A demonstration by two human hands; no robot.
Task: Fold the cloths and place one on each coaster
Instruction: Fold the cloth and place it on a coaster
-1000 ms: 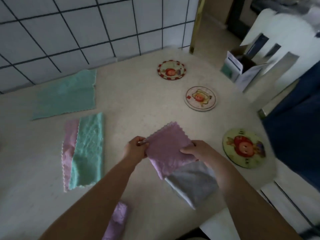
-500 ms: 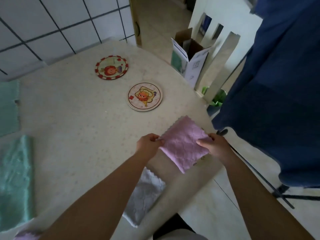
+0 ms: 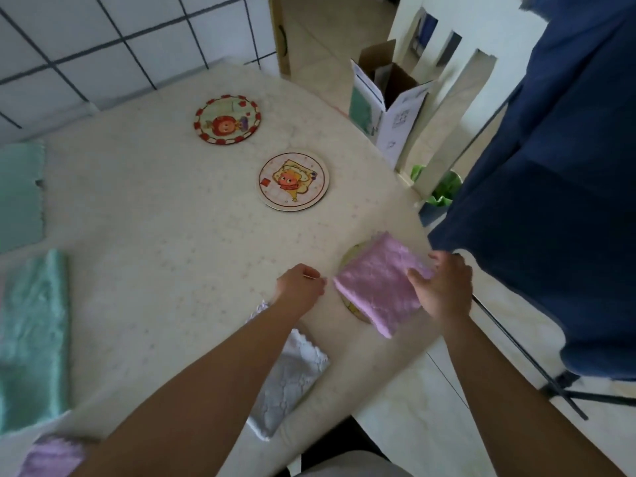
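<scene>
A: Where are the hands?

B: The right hand [image 3: 438, 290] rests with relaxed fingers on the folded pink square cloth [image 3: 377, 284], which covers a round coaster [image 3: 348, 258] at the table [image 3: 155, 235] edge. The left hand [image 3: 300, 283], loosely curled and holding nothing, sits just beside it.

A: Nearby?

B: A white cloth [image 3: 292, 376] under the left forearm, two bare picture coasters [image 3: 293, 180] beyond, and mint cloths [image 3: 32, 335] far left.
</scene>
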